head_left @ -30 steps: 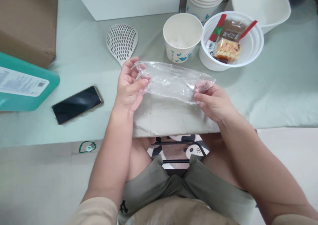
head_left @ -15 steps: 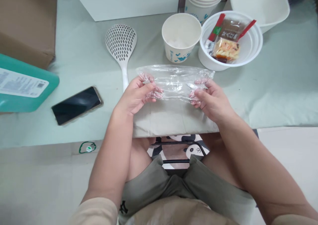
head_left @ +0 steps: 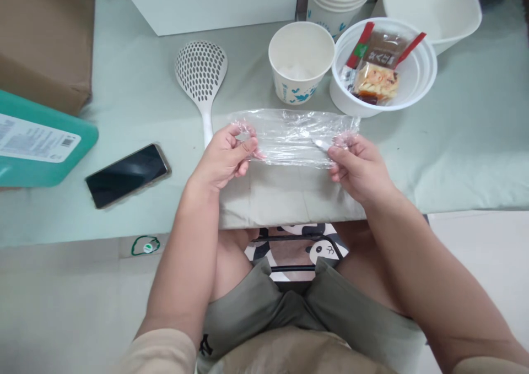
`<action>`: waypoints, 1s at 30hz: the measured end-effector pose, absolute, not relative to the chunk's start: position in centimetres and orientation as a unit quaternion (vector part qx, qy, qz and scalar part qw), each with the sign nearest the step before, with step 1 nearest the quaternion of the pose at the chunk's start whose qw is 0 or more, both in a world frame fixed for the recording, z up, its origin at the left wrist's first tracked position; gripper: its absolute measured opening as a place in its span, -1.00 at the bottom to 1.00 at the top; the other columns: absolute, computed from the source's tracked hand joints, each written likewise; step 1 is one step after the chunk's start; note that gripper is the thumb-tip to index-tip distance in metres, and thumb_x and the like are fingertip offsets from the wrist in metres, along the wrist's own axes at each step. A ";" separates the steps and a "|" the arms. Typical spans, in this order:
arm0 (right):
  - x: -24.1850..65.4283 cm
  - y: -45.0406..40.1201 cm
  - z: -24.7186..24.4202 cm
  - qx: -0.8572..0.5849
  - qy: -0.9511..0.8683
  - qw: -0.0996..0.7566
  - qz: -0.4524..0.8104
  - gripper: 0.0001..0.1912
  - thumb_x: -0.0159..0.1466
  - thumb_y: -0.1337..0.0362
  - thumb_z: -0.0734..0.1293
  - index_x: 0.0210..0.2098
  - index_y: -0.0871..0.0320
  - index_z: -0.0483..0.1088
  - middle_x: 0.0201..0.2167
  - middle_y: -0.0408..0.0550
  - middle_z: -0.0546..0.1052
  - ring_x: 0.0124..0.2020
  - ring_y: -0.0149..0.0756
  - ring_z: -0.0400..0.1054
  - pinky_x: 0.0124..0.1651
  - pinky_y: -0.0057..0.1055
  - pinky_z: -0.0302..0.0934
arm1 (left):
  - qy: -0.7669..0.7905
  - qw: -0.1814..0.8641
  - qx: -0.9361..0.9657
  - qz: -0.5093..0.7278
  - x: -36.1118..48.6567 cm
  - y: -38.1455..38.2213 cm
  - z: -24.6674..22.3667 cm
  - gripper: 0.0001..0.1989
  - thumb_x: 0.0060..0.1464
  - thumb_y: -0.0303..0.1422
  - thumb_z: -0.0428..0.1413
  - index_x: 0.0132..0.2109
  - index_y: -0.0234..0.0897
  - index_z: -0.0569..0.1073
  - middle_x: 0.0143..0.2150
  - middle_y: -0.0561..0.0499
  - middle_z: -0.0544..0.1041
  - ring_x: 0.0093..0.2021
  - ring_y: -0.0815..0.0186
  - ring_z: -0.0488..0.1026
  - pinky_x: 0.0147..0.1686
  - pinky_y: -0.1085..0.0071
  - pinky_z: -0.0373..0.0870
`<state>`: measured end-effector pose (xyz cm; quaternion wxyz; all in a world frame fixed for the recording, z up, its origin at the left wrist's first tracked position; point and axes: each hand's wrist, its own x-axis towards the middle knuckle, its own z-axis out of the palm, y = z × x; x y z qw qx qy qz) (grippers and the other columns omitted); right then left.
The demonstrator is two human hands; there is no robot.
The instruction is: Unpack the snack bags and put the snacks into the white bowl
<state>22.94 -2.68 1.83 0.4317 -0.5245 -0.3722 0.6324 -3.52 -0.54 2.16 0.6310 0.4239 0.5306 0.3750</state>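
A crinkled clear plastic film or bag [head_left: 291, 137] is stretched sideways above the table's front part. Its left end is pinched in my left hand [head_left: 229, 153], with the thumb on top. My right hand [head_left: 355, 162] grips the other end, thumb pointing inward. Behind the plastic stands a paper cup [head_left: 301, 54] with something whitish inside. To its right, a white round bowl [head_left: 413, 82] holds wrapped snacks [head_left: 378, 65]. The handle of a white slotted skimmer [head_left: 201, 71] runs down toward my left hand.
A black phone [head_left: 128, 175] lies at the left, beside a green container [head_left: 41, 137] with a label. Behind are a brown box [head_left: 45, 38], a white box [head_left: 215, 2], stacked paper cups [head_left: 339, 10] and a white square tub [head_left: 433, 10].
My hands have moved slightly apart, and the plastic between them is drawn tauter and wider. My right hand has shifted a little to the right.
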 end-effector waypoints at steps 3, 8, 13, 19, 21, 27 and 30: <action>23.0 -2.5 1.9 -0.520 -0.364 0.460 0.620 -0.54 -0.01 0.16 0.63 -0.37 0.03 0.28 -0.65 -0.37 0.29 -0.70 -0.53 0.18 -0.70 -0.55 0.03 | 0.536 0.612 0.434 0.387 -3.3 -0.4 1.8 -0.61 -0.04 -0.12 0.43 -0.22 -0.19 0.45 -0.58 0.14 0.53 -0.78 0.51 0.23 -0.81 0.56 0.01; 23.0 -2.4 2.1 -0.528 -0.367 0.482 0.596 -0.60 0.02 0.15 0.60 -0.31 0.02 0.34 -0.65 -0.37 0.26 -0.70 -0.53 0.15 -0.70 -0.53 0.01 | 0.526 0.576 0.437 0.447 -2.9 -0.3 1.6 -0.55 -0.06 -0.02 0.44 -0.25 -0.18 0.45 -0.59 0.17 0.46 -0.66 0.44 0.43 -0.71 0.56 0.28; 22.9 -2.6 2.2 -0.508 -0.376 0.460 0.623 -0.61 0.08 -0.03 0.55 -0.26 0.01 0.42 -0.62 -0.27 0.38 -0.69 -0.47 0.21 -0.68 -0.48 0.00 | 0.500 0.599 0.399 0.482 -3.1 -0.5 1.9 -0.55 -0.09 -0.01 0.43 -0.27 -0.19 0.45 -0.43 0.10 0.60 -0.48 0.37 0.62 -0.57 0.54 0.46; 22.9 -2.7 1.5 -0.520 -0.397 0.449 0.609 -0.62 0.05 0.01 0.60 -0.29 0.05 0.47 -0.58 -0.25 0.38 -0.64 -0.48 0.24 -0.62 -0.49 0.08 | 0.500 0.622 0.426 0.426 -3.2 -0.6 1.8 -0.55 -0.22 -0.26 0.48 -0.18 -0.21 0.50 -0.55 0.14 0.55 -0.55 0.34 0.57 -0.57 0.51 0.44; 23.0 -2.6 1.3 -0.542 -0.395 0.462 0.581 -0.68 0.05 0.10 0.60 -0.34 0.07 0.48 -0.60 -0.26 0.37 -0.66 -0.52 0.20 -0.63 -0.52 0.06 | 0.497 0.627 0.435 0.412 -3.2 -0.6 1.8 -0.56 -0.23 -0.33 0.46 -0.17 -0.23 0.51 -0.53 0.12 0.57 -0.56 0.37 0.54 -0.57 0.52 0.43; 23.2 -2.3 1.5 -0.541 -0.384 0.507 0.550 -0.76 0.09 0.18 0.54 -0.40 0.08 0.42 -0.62 -0.30 0.26 -0.66 -0.53 0.16 -0.64 -0.52 0.02 | 0.503 0.605 0.444 0.429 -3.3 -0.5 1.7 -0.59 -0.28 -0.42 0.43 -0.21 -0.23 0.51 -0.48 0.11 0.58 -0.47 0.40 0.54 -0.51 0.54 0.46; 23.3 -2.3 1.7 -0.530 -0.381 0.504 0.566 -0.72 0.09 0.15 0.54 -0.38 0.07 0.40 -0.64 -0.31 0.25 -0.67 -0.53 0.15 -0.66 -0.51 0.01 | 0.467 0.625 0.434 0.450 -3.4 -0.4 1.7 -0.59 -0.30 -0.38 0.45 -0.22 -0.21 0.54 -0.43 0.11 0.57 -0.39 0.39 0.56 -0.39 0.52 0.54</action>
